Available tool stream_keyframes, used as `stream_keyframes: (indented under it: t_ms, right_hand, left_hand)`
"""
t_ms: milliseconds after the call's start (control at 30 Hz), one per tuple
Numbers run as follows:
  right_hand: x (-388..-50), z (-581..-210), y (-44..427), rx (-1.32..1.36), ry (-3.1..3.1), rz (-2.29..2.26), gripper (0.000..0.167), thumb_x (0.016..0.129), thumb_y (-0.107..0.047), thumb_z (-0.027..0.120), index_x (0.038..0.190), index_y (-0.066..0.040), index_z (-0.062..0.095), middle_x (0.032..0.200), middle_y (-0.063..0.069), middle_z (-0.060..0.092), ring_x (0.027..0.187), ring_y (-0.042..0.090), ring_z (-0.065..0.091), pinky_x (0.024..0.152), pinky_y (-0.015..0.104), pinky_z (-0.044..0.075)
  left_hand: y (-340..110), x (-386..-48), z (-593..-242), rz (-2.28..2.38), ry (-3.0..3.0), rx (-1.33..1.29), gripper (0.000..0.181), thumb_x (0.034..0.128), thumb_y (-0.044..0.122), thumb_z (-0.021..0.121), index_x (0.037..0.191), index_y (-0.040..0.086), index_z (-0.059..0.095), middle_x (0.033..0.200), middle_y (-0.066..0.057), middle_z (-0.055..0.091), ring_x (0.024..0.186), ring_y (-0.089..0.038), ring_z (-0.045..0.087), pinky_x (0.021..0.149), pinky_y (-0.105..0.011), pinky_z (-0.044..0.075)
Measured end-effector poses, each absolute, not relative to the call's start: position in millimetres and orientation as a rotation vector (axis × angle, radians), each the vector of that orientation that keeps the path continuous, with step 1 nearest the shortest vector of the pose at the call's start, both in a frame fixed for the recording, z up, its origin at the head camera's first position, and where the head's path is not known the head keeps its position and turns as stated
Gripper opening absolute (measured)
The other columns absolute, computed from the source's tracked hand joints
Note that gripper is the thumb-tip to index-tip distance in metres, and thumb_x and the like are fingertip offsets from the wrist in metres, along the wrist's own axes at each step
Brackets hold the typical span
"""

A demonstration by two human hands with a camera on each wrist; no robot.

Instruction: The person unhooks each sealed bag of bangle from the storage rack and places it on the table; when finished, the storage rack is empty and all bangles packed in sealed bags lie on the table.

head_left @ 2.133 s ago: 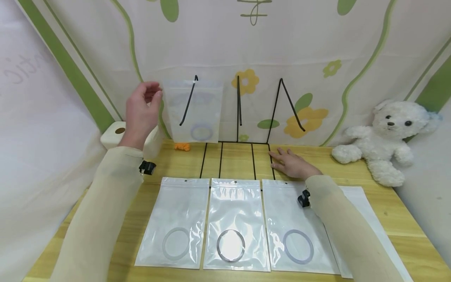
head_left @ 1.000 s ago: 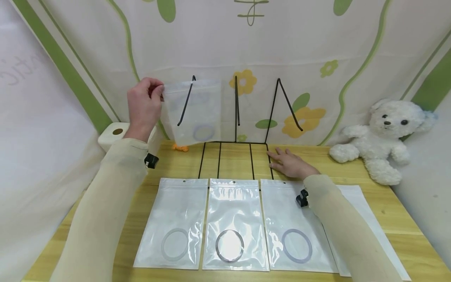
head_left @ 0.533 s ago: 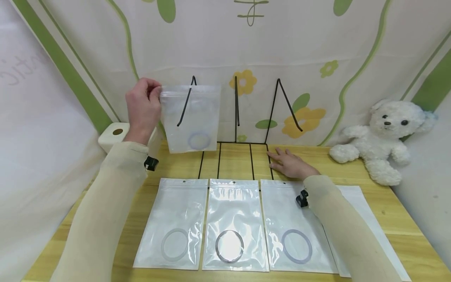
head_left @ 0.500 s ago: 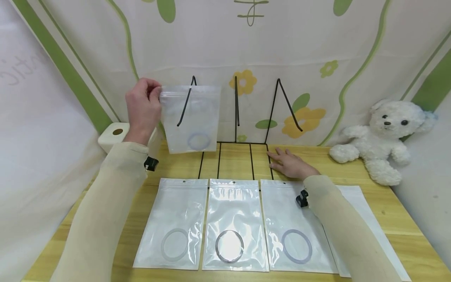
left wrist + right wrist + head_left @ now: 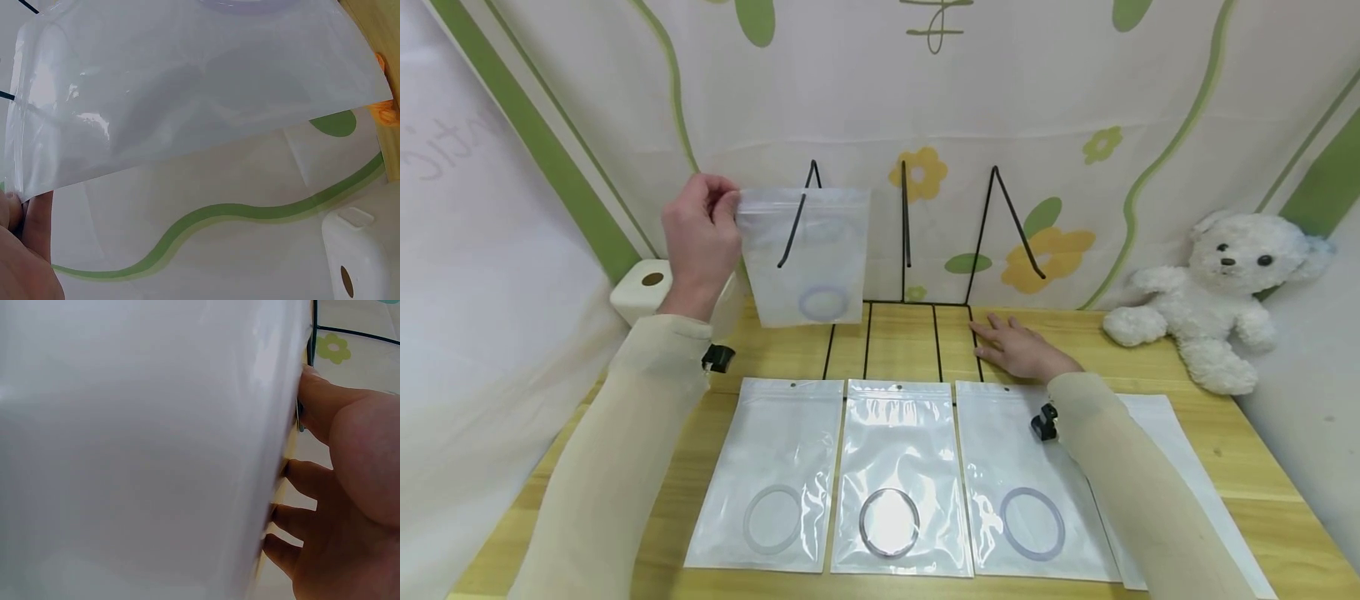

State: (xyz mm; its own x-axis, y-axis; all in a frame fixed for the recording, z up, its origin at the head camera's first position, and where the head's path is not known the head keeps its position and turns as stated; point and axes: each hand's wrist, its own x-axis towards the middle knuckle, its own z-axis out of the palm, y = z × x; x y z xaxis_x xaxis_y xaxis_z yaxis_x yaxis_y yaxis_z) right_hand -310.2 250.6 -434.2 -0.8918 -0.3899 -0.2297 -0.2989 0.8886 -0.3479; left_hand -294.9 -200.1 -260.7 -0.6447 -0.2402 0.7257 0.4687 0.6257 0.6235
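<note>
My left hand [image 5: 700,233] pinches the upper left corner of a clear-and-white zip bag [image 5: 801,250], which hangs on the leftmost hook [image 5: 793,225] of a black wire rack. A pale lavender ring [image 5: 823,303] shows low inside that bag. In the left wrist view, the fingers [image 5: 39,228] meet the bag's corner. Spread fingers of my right hand [image 5: 1018,347] rest at the right side of the rack's base on the wooden table. The right wrist view shows this hand beside the edge of another bag [image 5: 137,450].
Several zip bags lie in a row in front, among them one with a whitish ring [image 5: 772,519], one with a dark ring [image 5: 889,523] and one with a lavender ring [image 5: 1032,523]. A white teddy bear [image 5: 1225,292] sits right; a white container [image 5: 643,287] stands behind my left arm.
My left hand took hold of the hanging bag's corner. The bag has come lower and nearer along its hook. My right hand has stayed in place.
</note>
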Motion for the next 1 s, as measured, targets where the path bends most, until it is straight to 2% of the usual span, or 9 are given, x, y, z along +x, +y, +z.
stream_keyframes:
  t_ms: [233, 633, 833, 900, 1000]
  right_hand:
    - [-310.0, -433.6, 250.5, -0.517, 2.766, -0.429, 0.066, 0.116, -0.045, 0.045, 0.173, -0.018, 0.025, 0.179, 0.028, 0.008, 0.160, 0.065, 0.004, 0.124, 0.082, 0.010]
    - [-308.8, -433.0, 252.1, -0.518, 2.763, -0.428, 0.066, 0.117, -0.044, 0.045, 0.173, -0.017, 0.025, 0.179, 0.029, 0.008, 0.160, 0.065, 0.004, 0.124, 0.082, 0.010]
    - [-304.8, -425.0, 250.4, -0.523, 2.758, -0.429, 0.066, 0.117, -0.041, 0.046, 0.173, -0.014, 0.026, 0.178, 0.030, 0.010, 0.159, 0.066, 0.007, 0.124, 0.083, 0.012]
    - [-303.9, -423.6, 249.7, -0.523, 2.757, -0.429, 0.065, 0.117, -0.040, 0.047, 0.173, -0.014, 0.026, 0.178, 0.031, 0.010, 0.159, 0.066, 0.007, 0.124, 0.082, 0.012]
    - [-303.4, -423.7, 249.5, -0.525, 2.755, -0.428, 0.065, 0.117, -0.040, 0.046, 0.173, -0.014, 0.026, 0.178, 0.030, 0.010, 0.159, 0.066, 0.007, 0.124, 0.082, 0.012]
  left_hand:
    - [-200.0, -285.1, -260.2, -1.124, -2.002, -0.175, 0.018, 0.1069, 0.001, 0.062, 0.109, -0.014, 0.069, 0.104, -0.024, 0.077, 0.081, 0.007, 0.056, 0.075, -0.012, 0.047]
    - [-201.5, -271.2, -265.1, -1.148, -1.934, -0.224, 0.014, 0.1042, -0.003, 0.063, 0.101, -0.016, 0.068, 0.090, -0.019, 0.073, 0.067, 0.004, 0.050, 0.063, -0.015, 0.041]
    - [-201.1, -260.5, -264.8, -1.160, -1.922, -0.252, 0.015, 0.1039, -0.002, 0.063, 0.101, -0.014, 0.069, 0.091, -0.018, 0.074, 0.070, 0.004, 0.056, 0.066, -0.013, 0.045]
    - [-201.7, -257.5, -264.8, -1.163, -1.920, -0.256, 0.015, 0.1036, -0.001, 0.063, 0.101, -0.014, 0.070, 0.090, -0.012, 0.074, 0.070, 0.003, 0.057, 0.066, -0.012, 0.046]
    - [-203.1, -253.2, -265.0, -1.181, -1.918, -0.256, 0.015, 0.1031, 0.000, 0.063, 0.100, -0.013, 0.070, 0.087, 0.003, 0.071, 0.068, 0.003, 0.058, 0.065, -0.013, 0.047]
